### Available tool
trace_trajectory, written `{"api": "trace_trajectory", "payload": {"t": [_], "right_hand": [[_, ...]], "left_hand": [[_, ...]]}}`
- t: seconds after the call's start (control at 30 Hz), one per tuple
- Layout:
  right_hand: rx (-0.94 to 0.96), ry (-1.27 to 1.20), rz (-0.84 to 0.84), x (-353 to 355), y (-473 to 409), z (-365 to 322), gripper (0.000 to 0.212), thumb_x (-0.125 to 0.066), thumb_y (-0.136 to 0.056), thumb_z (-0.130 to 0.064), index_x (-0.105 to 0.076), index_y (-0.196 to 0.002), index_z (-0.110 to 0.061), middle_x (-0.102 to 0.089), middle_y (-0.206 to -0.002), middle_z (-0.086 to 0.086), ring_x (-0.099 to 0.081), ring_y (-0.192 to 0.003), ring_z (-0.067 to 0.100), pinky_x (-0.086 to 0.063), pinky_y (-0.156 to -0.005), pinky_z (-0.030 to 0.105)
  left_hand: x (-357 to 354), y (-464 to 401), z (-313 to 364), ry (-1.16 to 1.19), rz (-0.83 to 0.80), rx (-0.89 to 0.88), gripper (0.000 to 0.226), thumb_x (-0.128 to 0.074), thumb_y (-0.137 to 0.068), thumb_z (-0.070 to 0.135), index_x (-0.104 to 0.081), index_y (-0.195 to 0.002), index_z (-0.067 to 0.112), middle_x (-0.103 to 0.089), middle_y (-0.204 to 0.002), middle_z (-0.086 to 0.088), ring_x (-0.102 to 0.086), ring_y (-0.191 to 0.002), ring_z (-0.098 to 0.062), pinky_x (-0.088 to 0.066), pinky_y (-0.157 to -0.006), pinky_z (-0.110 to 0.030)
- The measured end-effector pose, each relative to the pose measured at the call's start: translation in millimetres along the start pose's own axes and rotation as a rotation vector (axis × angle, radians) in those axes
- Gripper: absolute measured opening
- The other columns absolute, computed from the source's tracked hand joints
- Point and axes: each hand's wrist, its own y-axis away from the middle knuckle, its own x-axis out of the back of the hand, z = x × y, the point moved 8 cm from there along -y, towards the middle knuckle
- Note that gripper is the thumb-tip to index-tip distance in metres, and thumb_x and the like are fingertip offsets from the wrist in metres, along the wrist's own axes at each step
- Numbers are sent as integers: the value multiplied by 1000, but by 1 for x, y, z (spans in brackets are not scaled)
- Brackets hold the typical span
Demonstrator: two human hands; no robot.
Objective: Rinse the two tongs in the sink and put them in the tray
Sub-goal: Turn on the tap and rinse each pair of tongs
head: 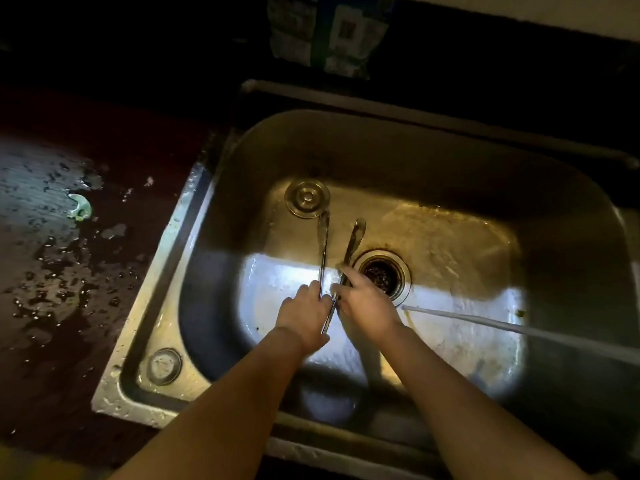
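Head view: left hand (pixel 304 315) clamps the tongs (pixel 323 261) mid-frame over the sink (pixel 194 216); right hand (pixel 367 306) rubs the other arm. Rinsing underway. Second tongs and tray not visible, so placing remains.

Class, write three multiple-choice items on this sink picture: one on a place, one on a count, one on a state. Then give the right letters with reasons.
1. Where does the round drain cover lie?
A. on the sink floor, left of and beyond the open drain
B. on the counter
C. over the drain hole

2. How many hands hold metal tongs?
A. none
B. one
C. two

3. How is the counter left of the sink?
A. dry
B. splashed with water
C. covered by a cloth

Key: 1 A, the drain hole stands uncovered; 2 C, left hand and right hand each grip tongs; 3 B, droplets glisten.
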Motion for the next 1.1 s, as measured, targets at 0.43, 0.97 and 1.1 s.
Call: {"api": "trace_trajectory", "payload": {"t": [0.43,0.97,1.1], "right_hand": [[-283,-641,481,39,17,8,56,-67,-80,-12,-39,-129,-18,-46,-134,6,-57,-111,20,-51,-85,26],[-737,-1033,515,75,94,49,16,-64,-76,-5,-56,-72,-18,-66,-70,9,-64,-55,21,-57,-54,36],[-732,-1110,553,88,113,49,6,-64,-78,-8,-61,-82,-11,-68,-72,8,-63,-52,15,-49,-44,25]], "left_hand": [[19,2,9,422,118,-33,52,-65,-76,4,-41,-122,8,-30,-136,-10,-62,-86,-30,-51,-77,-32],[62,48,43,1338,-34,-14,11,-58,-86,22,-62,-91,31,-71,-87,-1,-67,-79,-14,-56,-71,-30],[56,56,61,1575,-236,12,3,-64,-83,23,-65,-81,26,-75,-78,-6,-71,-69,-18,-53,-51,-23]]}}
